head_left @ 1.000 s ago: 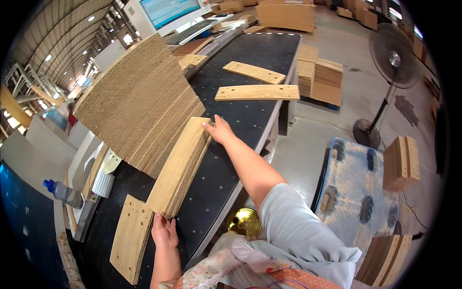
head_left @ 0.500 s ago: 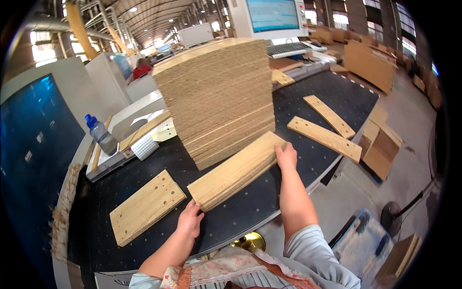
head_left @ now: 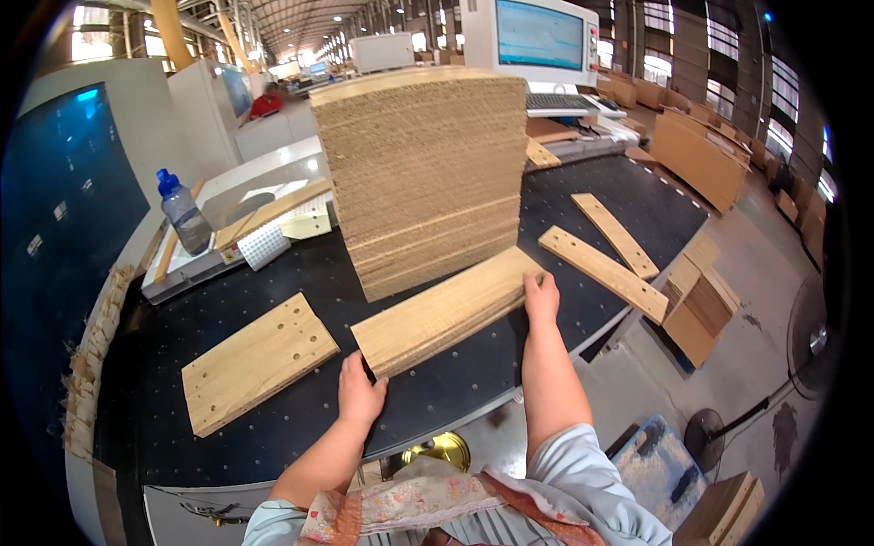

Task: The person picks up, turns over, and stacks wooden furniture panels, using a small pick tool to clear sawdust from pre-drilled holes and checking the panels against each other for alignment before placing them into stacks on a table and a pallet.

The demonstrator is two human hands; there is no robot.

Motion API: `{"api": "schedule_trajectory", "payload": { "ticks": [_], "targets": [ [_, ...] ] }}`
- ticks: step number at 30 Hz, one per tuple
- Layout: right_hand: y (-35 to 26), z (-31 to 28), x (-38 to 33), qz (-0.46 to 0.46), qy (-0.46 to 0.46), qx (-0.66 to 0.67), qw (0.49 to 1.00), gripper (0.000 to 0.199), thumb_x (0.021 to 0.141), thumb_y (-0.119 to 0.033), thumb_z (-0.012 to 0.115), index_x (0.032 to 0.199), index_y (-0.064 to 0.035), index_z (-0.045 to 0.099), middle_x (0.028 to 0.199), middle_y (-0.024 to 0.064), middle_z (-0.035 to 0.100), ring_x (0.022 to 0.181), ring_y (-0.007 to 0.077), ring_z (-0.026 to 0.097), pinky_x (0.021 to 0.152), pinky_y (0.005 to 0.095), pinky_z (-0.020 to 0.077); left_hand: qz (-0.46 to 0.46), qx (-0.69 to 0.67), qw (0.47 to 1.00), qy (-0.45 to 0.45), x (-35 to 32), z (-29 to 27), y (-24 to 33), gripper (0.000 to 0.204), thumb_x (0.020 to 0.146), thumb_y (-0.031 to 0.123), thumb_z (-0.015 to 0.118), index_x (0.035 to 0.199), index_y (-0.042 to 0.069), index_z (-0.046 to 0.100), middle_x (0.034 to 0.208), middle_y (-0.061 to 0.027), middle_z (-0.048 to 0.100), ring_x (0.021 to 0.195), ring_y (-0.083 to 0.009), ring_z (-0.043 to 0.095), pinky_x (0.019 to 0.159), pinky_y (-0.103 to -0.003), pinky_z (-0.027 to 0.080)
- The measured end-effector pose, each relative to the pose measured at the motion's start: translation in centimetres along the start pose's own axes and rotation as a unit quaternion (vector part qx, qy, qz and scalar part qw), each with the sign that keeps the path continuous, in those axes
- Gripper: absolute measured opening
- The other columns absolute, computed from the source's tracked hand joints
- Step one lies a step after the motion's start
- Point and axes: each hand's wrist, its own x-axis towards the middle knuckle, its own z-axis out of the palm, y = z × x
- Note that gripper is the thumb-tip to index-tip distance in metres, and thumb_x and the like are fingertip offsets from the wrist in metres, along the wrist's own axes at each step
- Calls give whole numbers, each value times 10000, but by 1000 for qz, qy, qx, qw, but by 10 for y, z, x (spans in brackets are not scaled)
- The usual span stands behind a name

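Observation:
A short stack of narrow, wood-grained boards lies aslant before me on the black, dotted tabletop. My left hand is closed on its left end, fingers along the end edge and thumb by the front corner. At the right end, my right hand grips the corner, its thumb hidden from view. Left of my left hand rests a wider pair or small pile of drilled boards, with round holes near the ends. Directly behind the held boards rises a tall stack of panels with rough brown edges.
Two narrow drilled strips lie to the right. A water bottle with a blue cap stands at left, near a white dotted sheet. Behind are a monitor and keyboard. A fan stands on the floor at right.
My left hand has shifted from under the front corner of the boards to their left end. My right hand keeps its hold on the other end. The whole view has turned slightly.

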Motion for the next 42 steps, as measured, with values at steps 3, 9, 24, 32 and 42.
{"api": "schedule_trajectory", "payload": {
  "ticks": [3, 9, 24, 32, 42],
  "targets": [
    [-5, 3, -1, -7, -9, -2, 1000, 539, 794, -419, 550, 1138, -5, 530, 1085, 251, 574, 1043, 398, 521, 899, 433, 404, -86, -77, 992, -40, 1, -4, -1, 502, 636, 17, 716, 1068, 22, 461, 1031, -181, 513, 971, -356, 522, 793, -384, 477],
    [-3, -2, -1, 1, -1, 4, 1000, 543, 802, -422, 534, 1152, -7, 528, 1113, 223, 573, 1066, 387, 504, 925, 429, 382, -112, -187, 975, -47, 4, 9, -21, 489, 621, -31, 733, 1034, 21, 476, 1010, -118, 547, 893, -210, 586, 684, -275, 493],
    [12, 5, 9, 6, 12, 73, 997, 523, 810, -409, 549, 1140, -5, 523, 1110, 221, 572, 1053, 363, 529, 908, 406, 397, -105, -229, 966, -62, 6, 6, -17, 609, 664, -34, 708, 1210, 14, 441, 1075, -83, 538, 947, -153, 578, 696, -232, 466],
    [10, 8, 6, -3, 38, 84, 996, 517, 842, -427, 518, 1121, 9, 518, 1126, 234, 546, 1070, 372, 507, 912, 407, 389, -75, -175, 981, -48, 1, 2, -14, 588, 664, -9, 705, 1193, 28, 453, 1070, -104, 515, 943, -197, 575, 740, -284, 487],
    [4, 4, 3, -12, 37, 51, 998, 540, 857, -426, 496, 1167, 16, 480, 1167, 251, 505, 1106, 378, 472, 936, 412, 373, -61, -161, 984, -50, 2, -2, -7, 578, 666, 34, 710, 1183, 24, 451, 1032, -105, 510, 899, -203, 569, 710, -286, 483]
  ]
}}
